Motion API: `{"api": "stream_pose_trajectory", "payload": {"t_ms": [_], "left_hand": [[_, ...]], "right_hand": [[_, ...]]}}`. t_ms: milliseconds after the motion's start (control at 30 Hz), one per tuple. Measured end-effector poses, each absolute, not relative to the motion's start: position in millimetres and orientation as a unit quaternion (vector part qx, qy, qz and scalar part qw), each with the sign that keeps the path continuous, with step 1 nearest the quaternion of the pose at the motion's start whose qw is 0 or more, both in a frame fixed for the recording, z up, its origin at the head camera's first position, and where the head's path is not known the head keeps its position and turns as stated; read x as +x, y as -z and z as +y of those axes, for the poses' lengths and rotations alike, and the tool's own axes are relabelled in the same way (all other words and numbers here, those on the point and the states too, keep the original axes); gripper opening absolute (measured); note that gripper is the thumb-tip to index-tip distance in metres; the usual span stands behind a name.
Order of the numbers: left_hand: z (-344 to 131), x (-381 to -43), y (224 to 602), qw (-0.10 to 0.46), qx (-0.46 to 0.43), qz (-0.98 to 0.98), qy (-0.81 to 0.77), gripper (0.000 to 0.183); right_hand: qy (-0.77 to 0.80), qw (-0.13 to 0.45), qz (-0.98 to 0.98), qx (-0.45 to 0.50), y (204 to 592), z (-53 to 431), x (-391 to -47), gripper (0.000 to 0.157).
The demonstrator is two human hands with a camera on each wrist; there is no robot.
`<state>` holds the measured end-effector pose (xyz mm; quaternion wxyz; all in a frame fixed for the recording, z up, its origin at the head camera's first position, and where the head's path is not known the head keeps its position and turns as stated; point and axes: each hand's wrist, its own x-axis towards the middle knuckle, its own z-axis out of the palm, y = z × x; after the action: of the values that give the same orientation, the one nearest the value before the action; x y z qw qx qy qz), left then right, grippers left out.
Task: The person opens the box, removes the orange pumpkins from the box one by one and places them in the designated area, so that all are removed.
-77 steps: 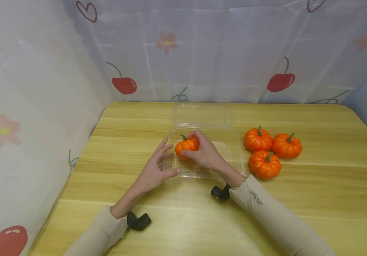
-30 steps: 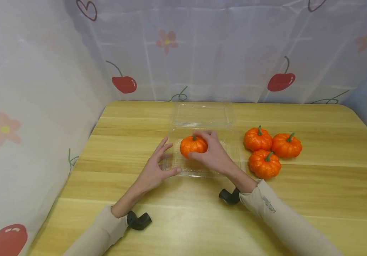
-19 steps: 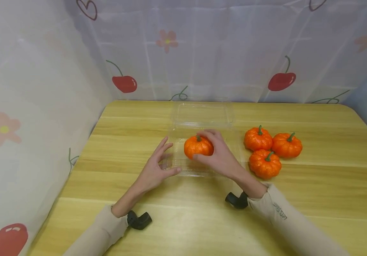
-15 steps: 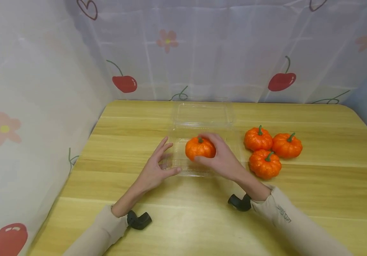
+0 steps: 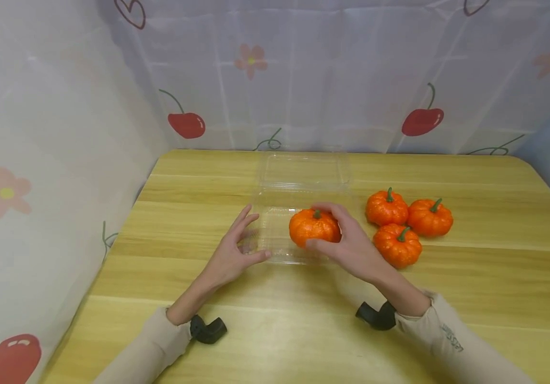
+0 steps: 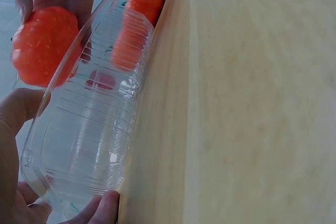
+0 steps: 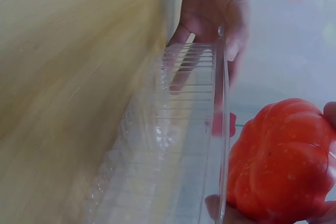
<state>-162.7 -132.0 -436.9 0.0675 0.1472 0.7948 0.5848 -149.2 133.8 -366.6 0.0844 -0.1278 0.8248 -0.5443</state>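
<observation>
My right hand (image 5: 357,253) grips a small orange pumpkin (image 5: 310,228) with a green stem, fingers behind it and thumb in front. In the left wrist view this pumpkin (image 6: 44,48) is held above the rim of a clear plastic clamshell container (image 6: 94,119). The container's base lies under the held pumpkin, its lid (image 5: 304,169) folded back towards the wall. My left hand (image 5: 227,258) rests against the container's left end, fingers spread, thumb at the front corner. In the right wrist view its fingers show through the ribbed wall.
Three more orange pumpkins stand clustered right of the container: one at the back (image 5: 387,209), one farther right (image 5: 430,218), one in front (image 5: 397,246). A patterned curtain (image 5: 304,80) hangs behind the wooden table (image 5: 275,341) and along its left side.
My right hand has carried the pumpkin rightward across the container, from near its left end, and it appears larger now. My left hand, the container and the other pumpkins have stayed put.
</observation>
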Motion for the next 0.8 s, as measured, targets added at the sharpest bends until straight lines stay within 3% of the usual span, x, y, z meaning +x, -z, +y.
{"api": "stream_pose_trajectory", "payload": {"t_ms": [800], "left_hand": [[-133, -163, 437, 0.071, 0.150, 0.794, -0.584, 0.084]], "right_hand": [[0.522, 0.012, 0.844, -0.122, 367, 190, -136, 0.062]]}}
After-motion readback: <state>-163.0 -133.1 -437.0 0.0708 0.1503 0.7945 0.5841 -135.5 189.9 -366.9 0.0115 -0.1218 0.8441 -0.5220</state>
